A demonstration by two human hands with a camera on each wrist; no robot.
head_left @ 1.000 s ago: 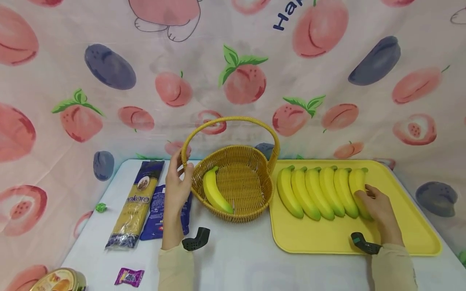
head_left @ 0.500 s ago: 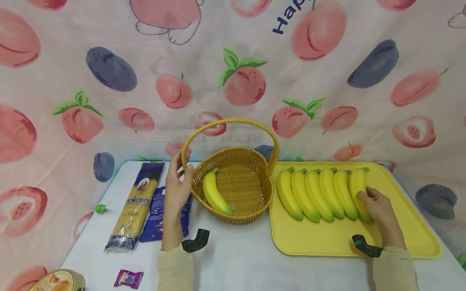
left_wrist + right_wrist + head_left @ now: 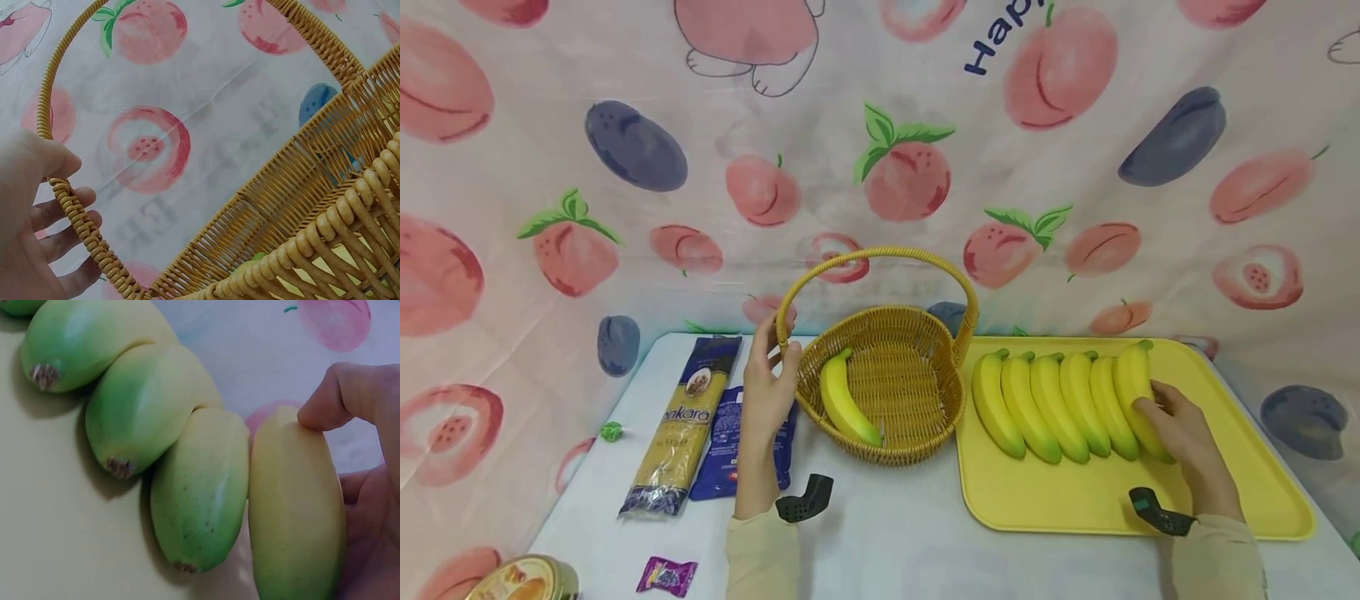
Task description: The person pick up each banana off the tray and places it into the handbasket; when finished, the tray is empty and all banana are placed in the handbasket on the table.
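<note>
My left hand (image 3: 767, 400) holds the side of the handle of a wicker basket (image 3: 898, 387). In the left wrist view the thumb and fingers curl round the woven handle (image 3: 87, 231). One yellow banana (image 3: 844, 404) with green tips lies along the basket's left inner side. My right hand (image 3: 1183, 429) grips the rightmost banana (image 3: 1133, 383) of a row on a yellow tray (image 3: 1060, 504). Thumb and fingers take that banana from its right side in the right wrist view; it looks slightly raised, close against the neighbouring banana (image 3: 200, 487).
Left of the basket lie a pasta packet (image 3: 681, 425) and a dark blue packet (image 3: 718, 446), partly behind my left forearm. Nearer are a purple wrapped sweet (image 3: 667, 576) and a round tin (image 3: 523, 579). A fruit-print cloth (image 3: 910, 183) hangs behind the table.
The rightmost banana's stem end has come up and slightly left in my right hand, now overlapping its neighbour. My left hand stays on the basket handle.
</note>
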